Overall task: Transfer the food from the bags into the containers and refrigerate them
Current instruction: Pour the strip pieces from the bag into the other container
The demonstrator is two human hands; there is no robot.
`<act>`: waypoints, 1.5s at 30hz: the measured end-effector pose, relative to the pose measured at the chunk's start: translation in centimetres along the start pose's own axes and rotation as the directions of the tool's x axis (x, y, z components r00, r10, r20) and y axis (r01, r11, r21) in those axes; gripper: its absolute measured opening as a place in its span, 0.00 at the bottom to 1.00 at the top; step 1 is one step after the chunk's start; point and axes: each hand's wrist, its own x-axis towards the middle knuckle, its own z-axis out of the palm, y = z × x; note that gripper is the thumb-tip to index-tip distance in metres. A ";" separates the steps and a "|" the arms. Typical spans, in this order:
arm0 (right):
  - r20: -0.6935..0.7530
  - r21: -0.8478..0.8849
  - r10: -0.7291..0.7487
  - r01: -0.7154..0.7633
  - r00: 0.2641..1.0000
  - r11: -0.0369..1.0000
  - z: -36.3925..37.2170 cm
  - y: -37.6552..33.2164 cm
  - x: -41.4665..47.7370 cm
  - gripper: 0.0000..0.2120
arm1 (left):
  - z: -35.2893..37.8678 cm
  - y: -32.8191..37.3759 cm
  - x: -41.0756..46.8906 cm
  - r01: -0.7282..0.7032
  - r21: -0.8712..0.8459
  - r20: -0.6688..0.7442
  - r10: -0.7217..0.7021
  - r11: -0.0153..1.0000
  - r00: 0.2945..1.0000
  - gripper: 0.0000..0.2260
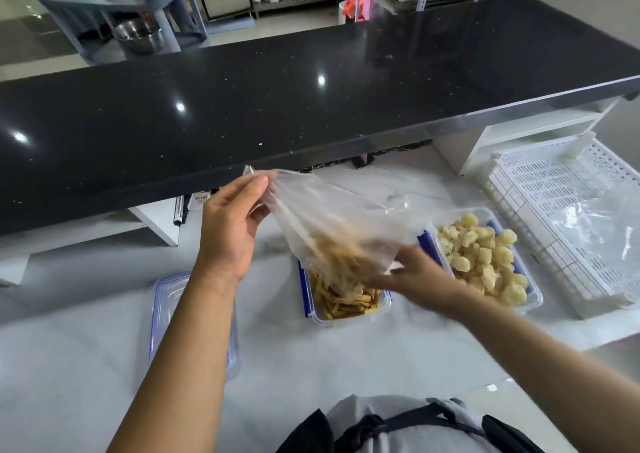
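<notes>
A clear plastic bag [332, 220] hangs tilted, mouth down, over a clear container [349, 317] with blue clips. Yellow strip-shaped food [343, 305] spills from it into that container. My left hand [232, 224] pinches the bag's upper corner and holds it up. Blurred with motion, my right hand [412, 276] grips the bag's lower edge just above the container. To the right, a second clear container [535, 300] is heaped with pale yellow chunks [485, 255]. A clear lid [166, 300] with a blue rim lies flat at the left, partly under my left forearm.
All of this sits on a white worktop [311, 366]. A black raised counter [277, 99] overhangs its far side. A white perforated crate [561, 217] at the right holds an empty plastic bag [602, 231]. Pens and small items [187, 207] lie beneath the counter.
</notes>
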 end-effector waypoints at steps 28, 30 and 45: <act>-0.244 0.423 0.027 0.082 0.969 0.902 1.0 0.7 -1.5 0.16 | -1.8 -4.7 -3.3 0.240 0.570 0.207 -0.420 0.786 0.884 0.16; -0.249 0.439 0.026 0.089 0.968 0.894 0.8 0.4 -1.1 0.15 | -1.1 -5.1 -2.9 0.215 0.575 0.132 -0.349 0.790 0.928 0.08; -0.281 0.358 0.102 0.005 0.954 0.934 0.2 0.6 0.3 0.05 | 0.7 -4.4 -1.0 0.085 0.474 0.058 -0.128 0.876 0.990 0.06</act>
